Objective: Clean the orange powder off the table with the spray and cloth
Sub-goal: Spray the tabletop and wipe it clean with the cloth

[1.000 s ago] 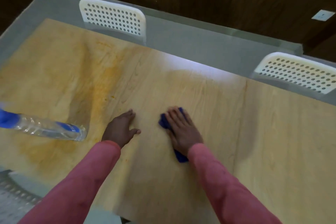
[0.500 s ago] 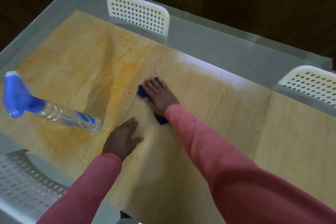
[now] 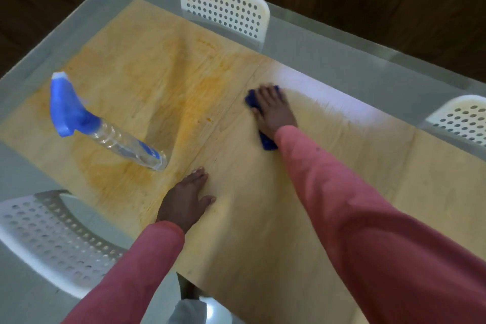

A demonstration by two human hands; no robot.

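Note:
Orange powder (image 3: 194, 102) is smeared across the left half of the light wooden table top (image 3: 328, 166). My right hand (image 3: 273, 110) lies flat with straight fingers on a dark blue cloth (image 3: 267, 142), pressing it on the wood just right of the smear, far from me. My left hand (image 3: 186, 200) rests flat on the table near its front edge, holding nothing. A clear spray bottle (image 3: 123, 139) with a blue trigger head stands to the left of my left hand, in the orange patch.
A frosted glass border (image 3: 342, 60) frames the wooden top. White perforated chairs stand at the far side (image 3: 223, 8), at the right (image 3: 462, 121) and at the near left (image 3: 52, 239). Dark wooden floor lies beyond.
My right hand has pushed the cloth away from me and then a little to the right. The left hand has stayed planted on the table.

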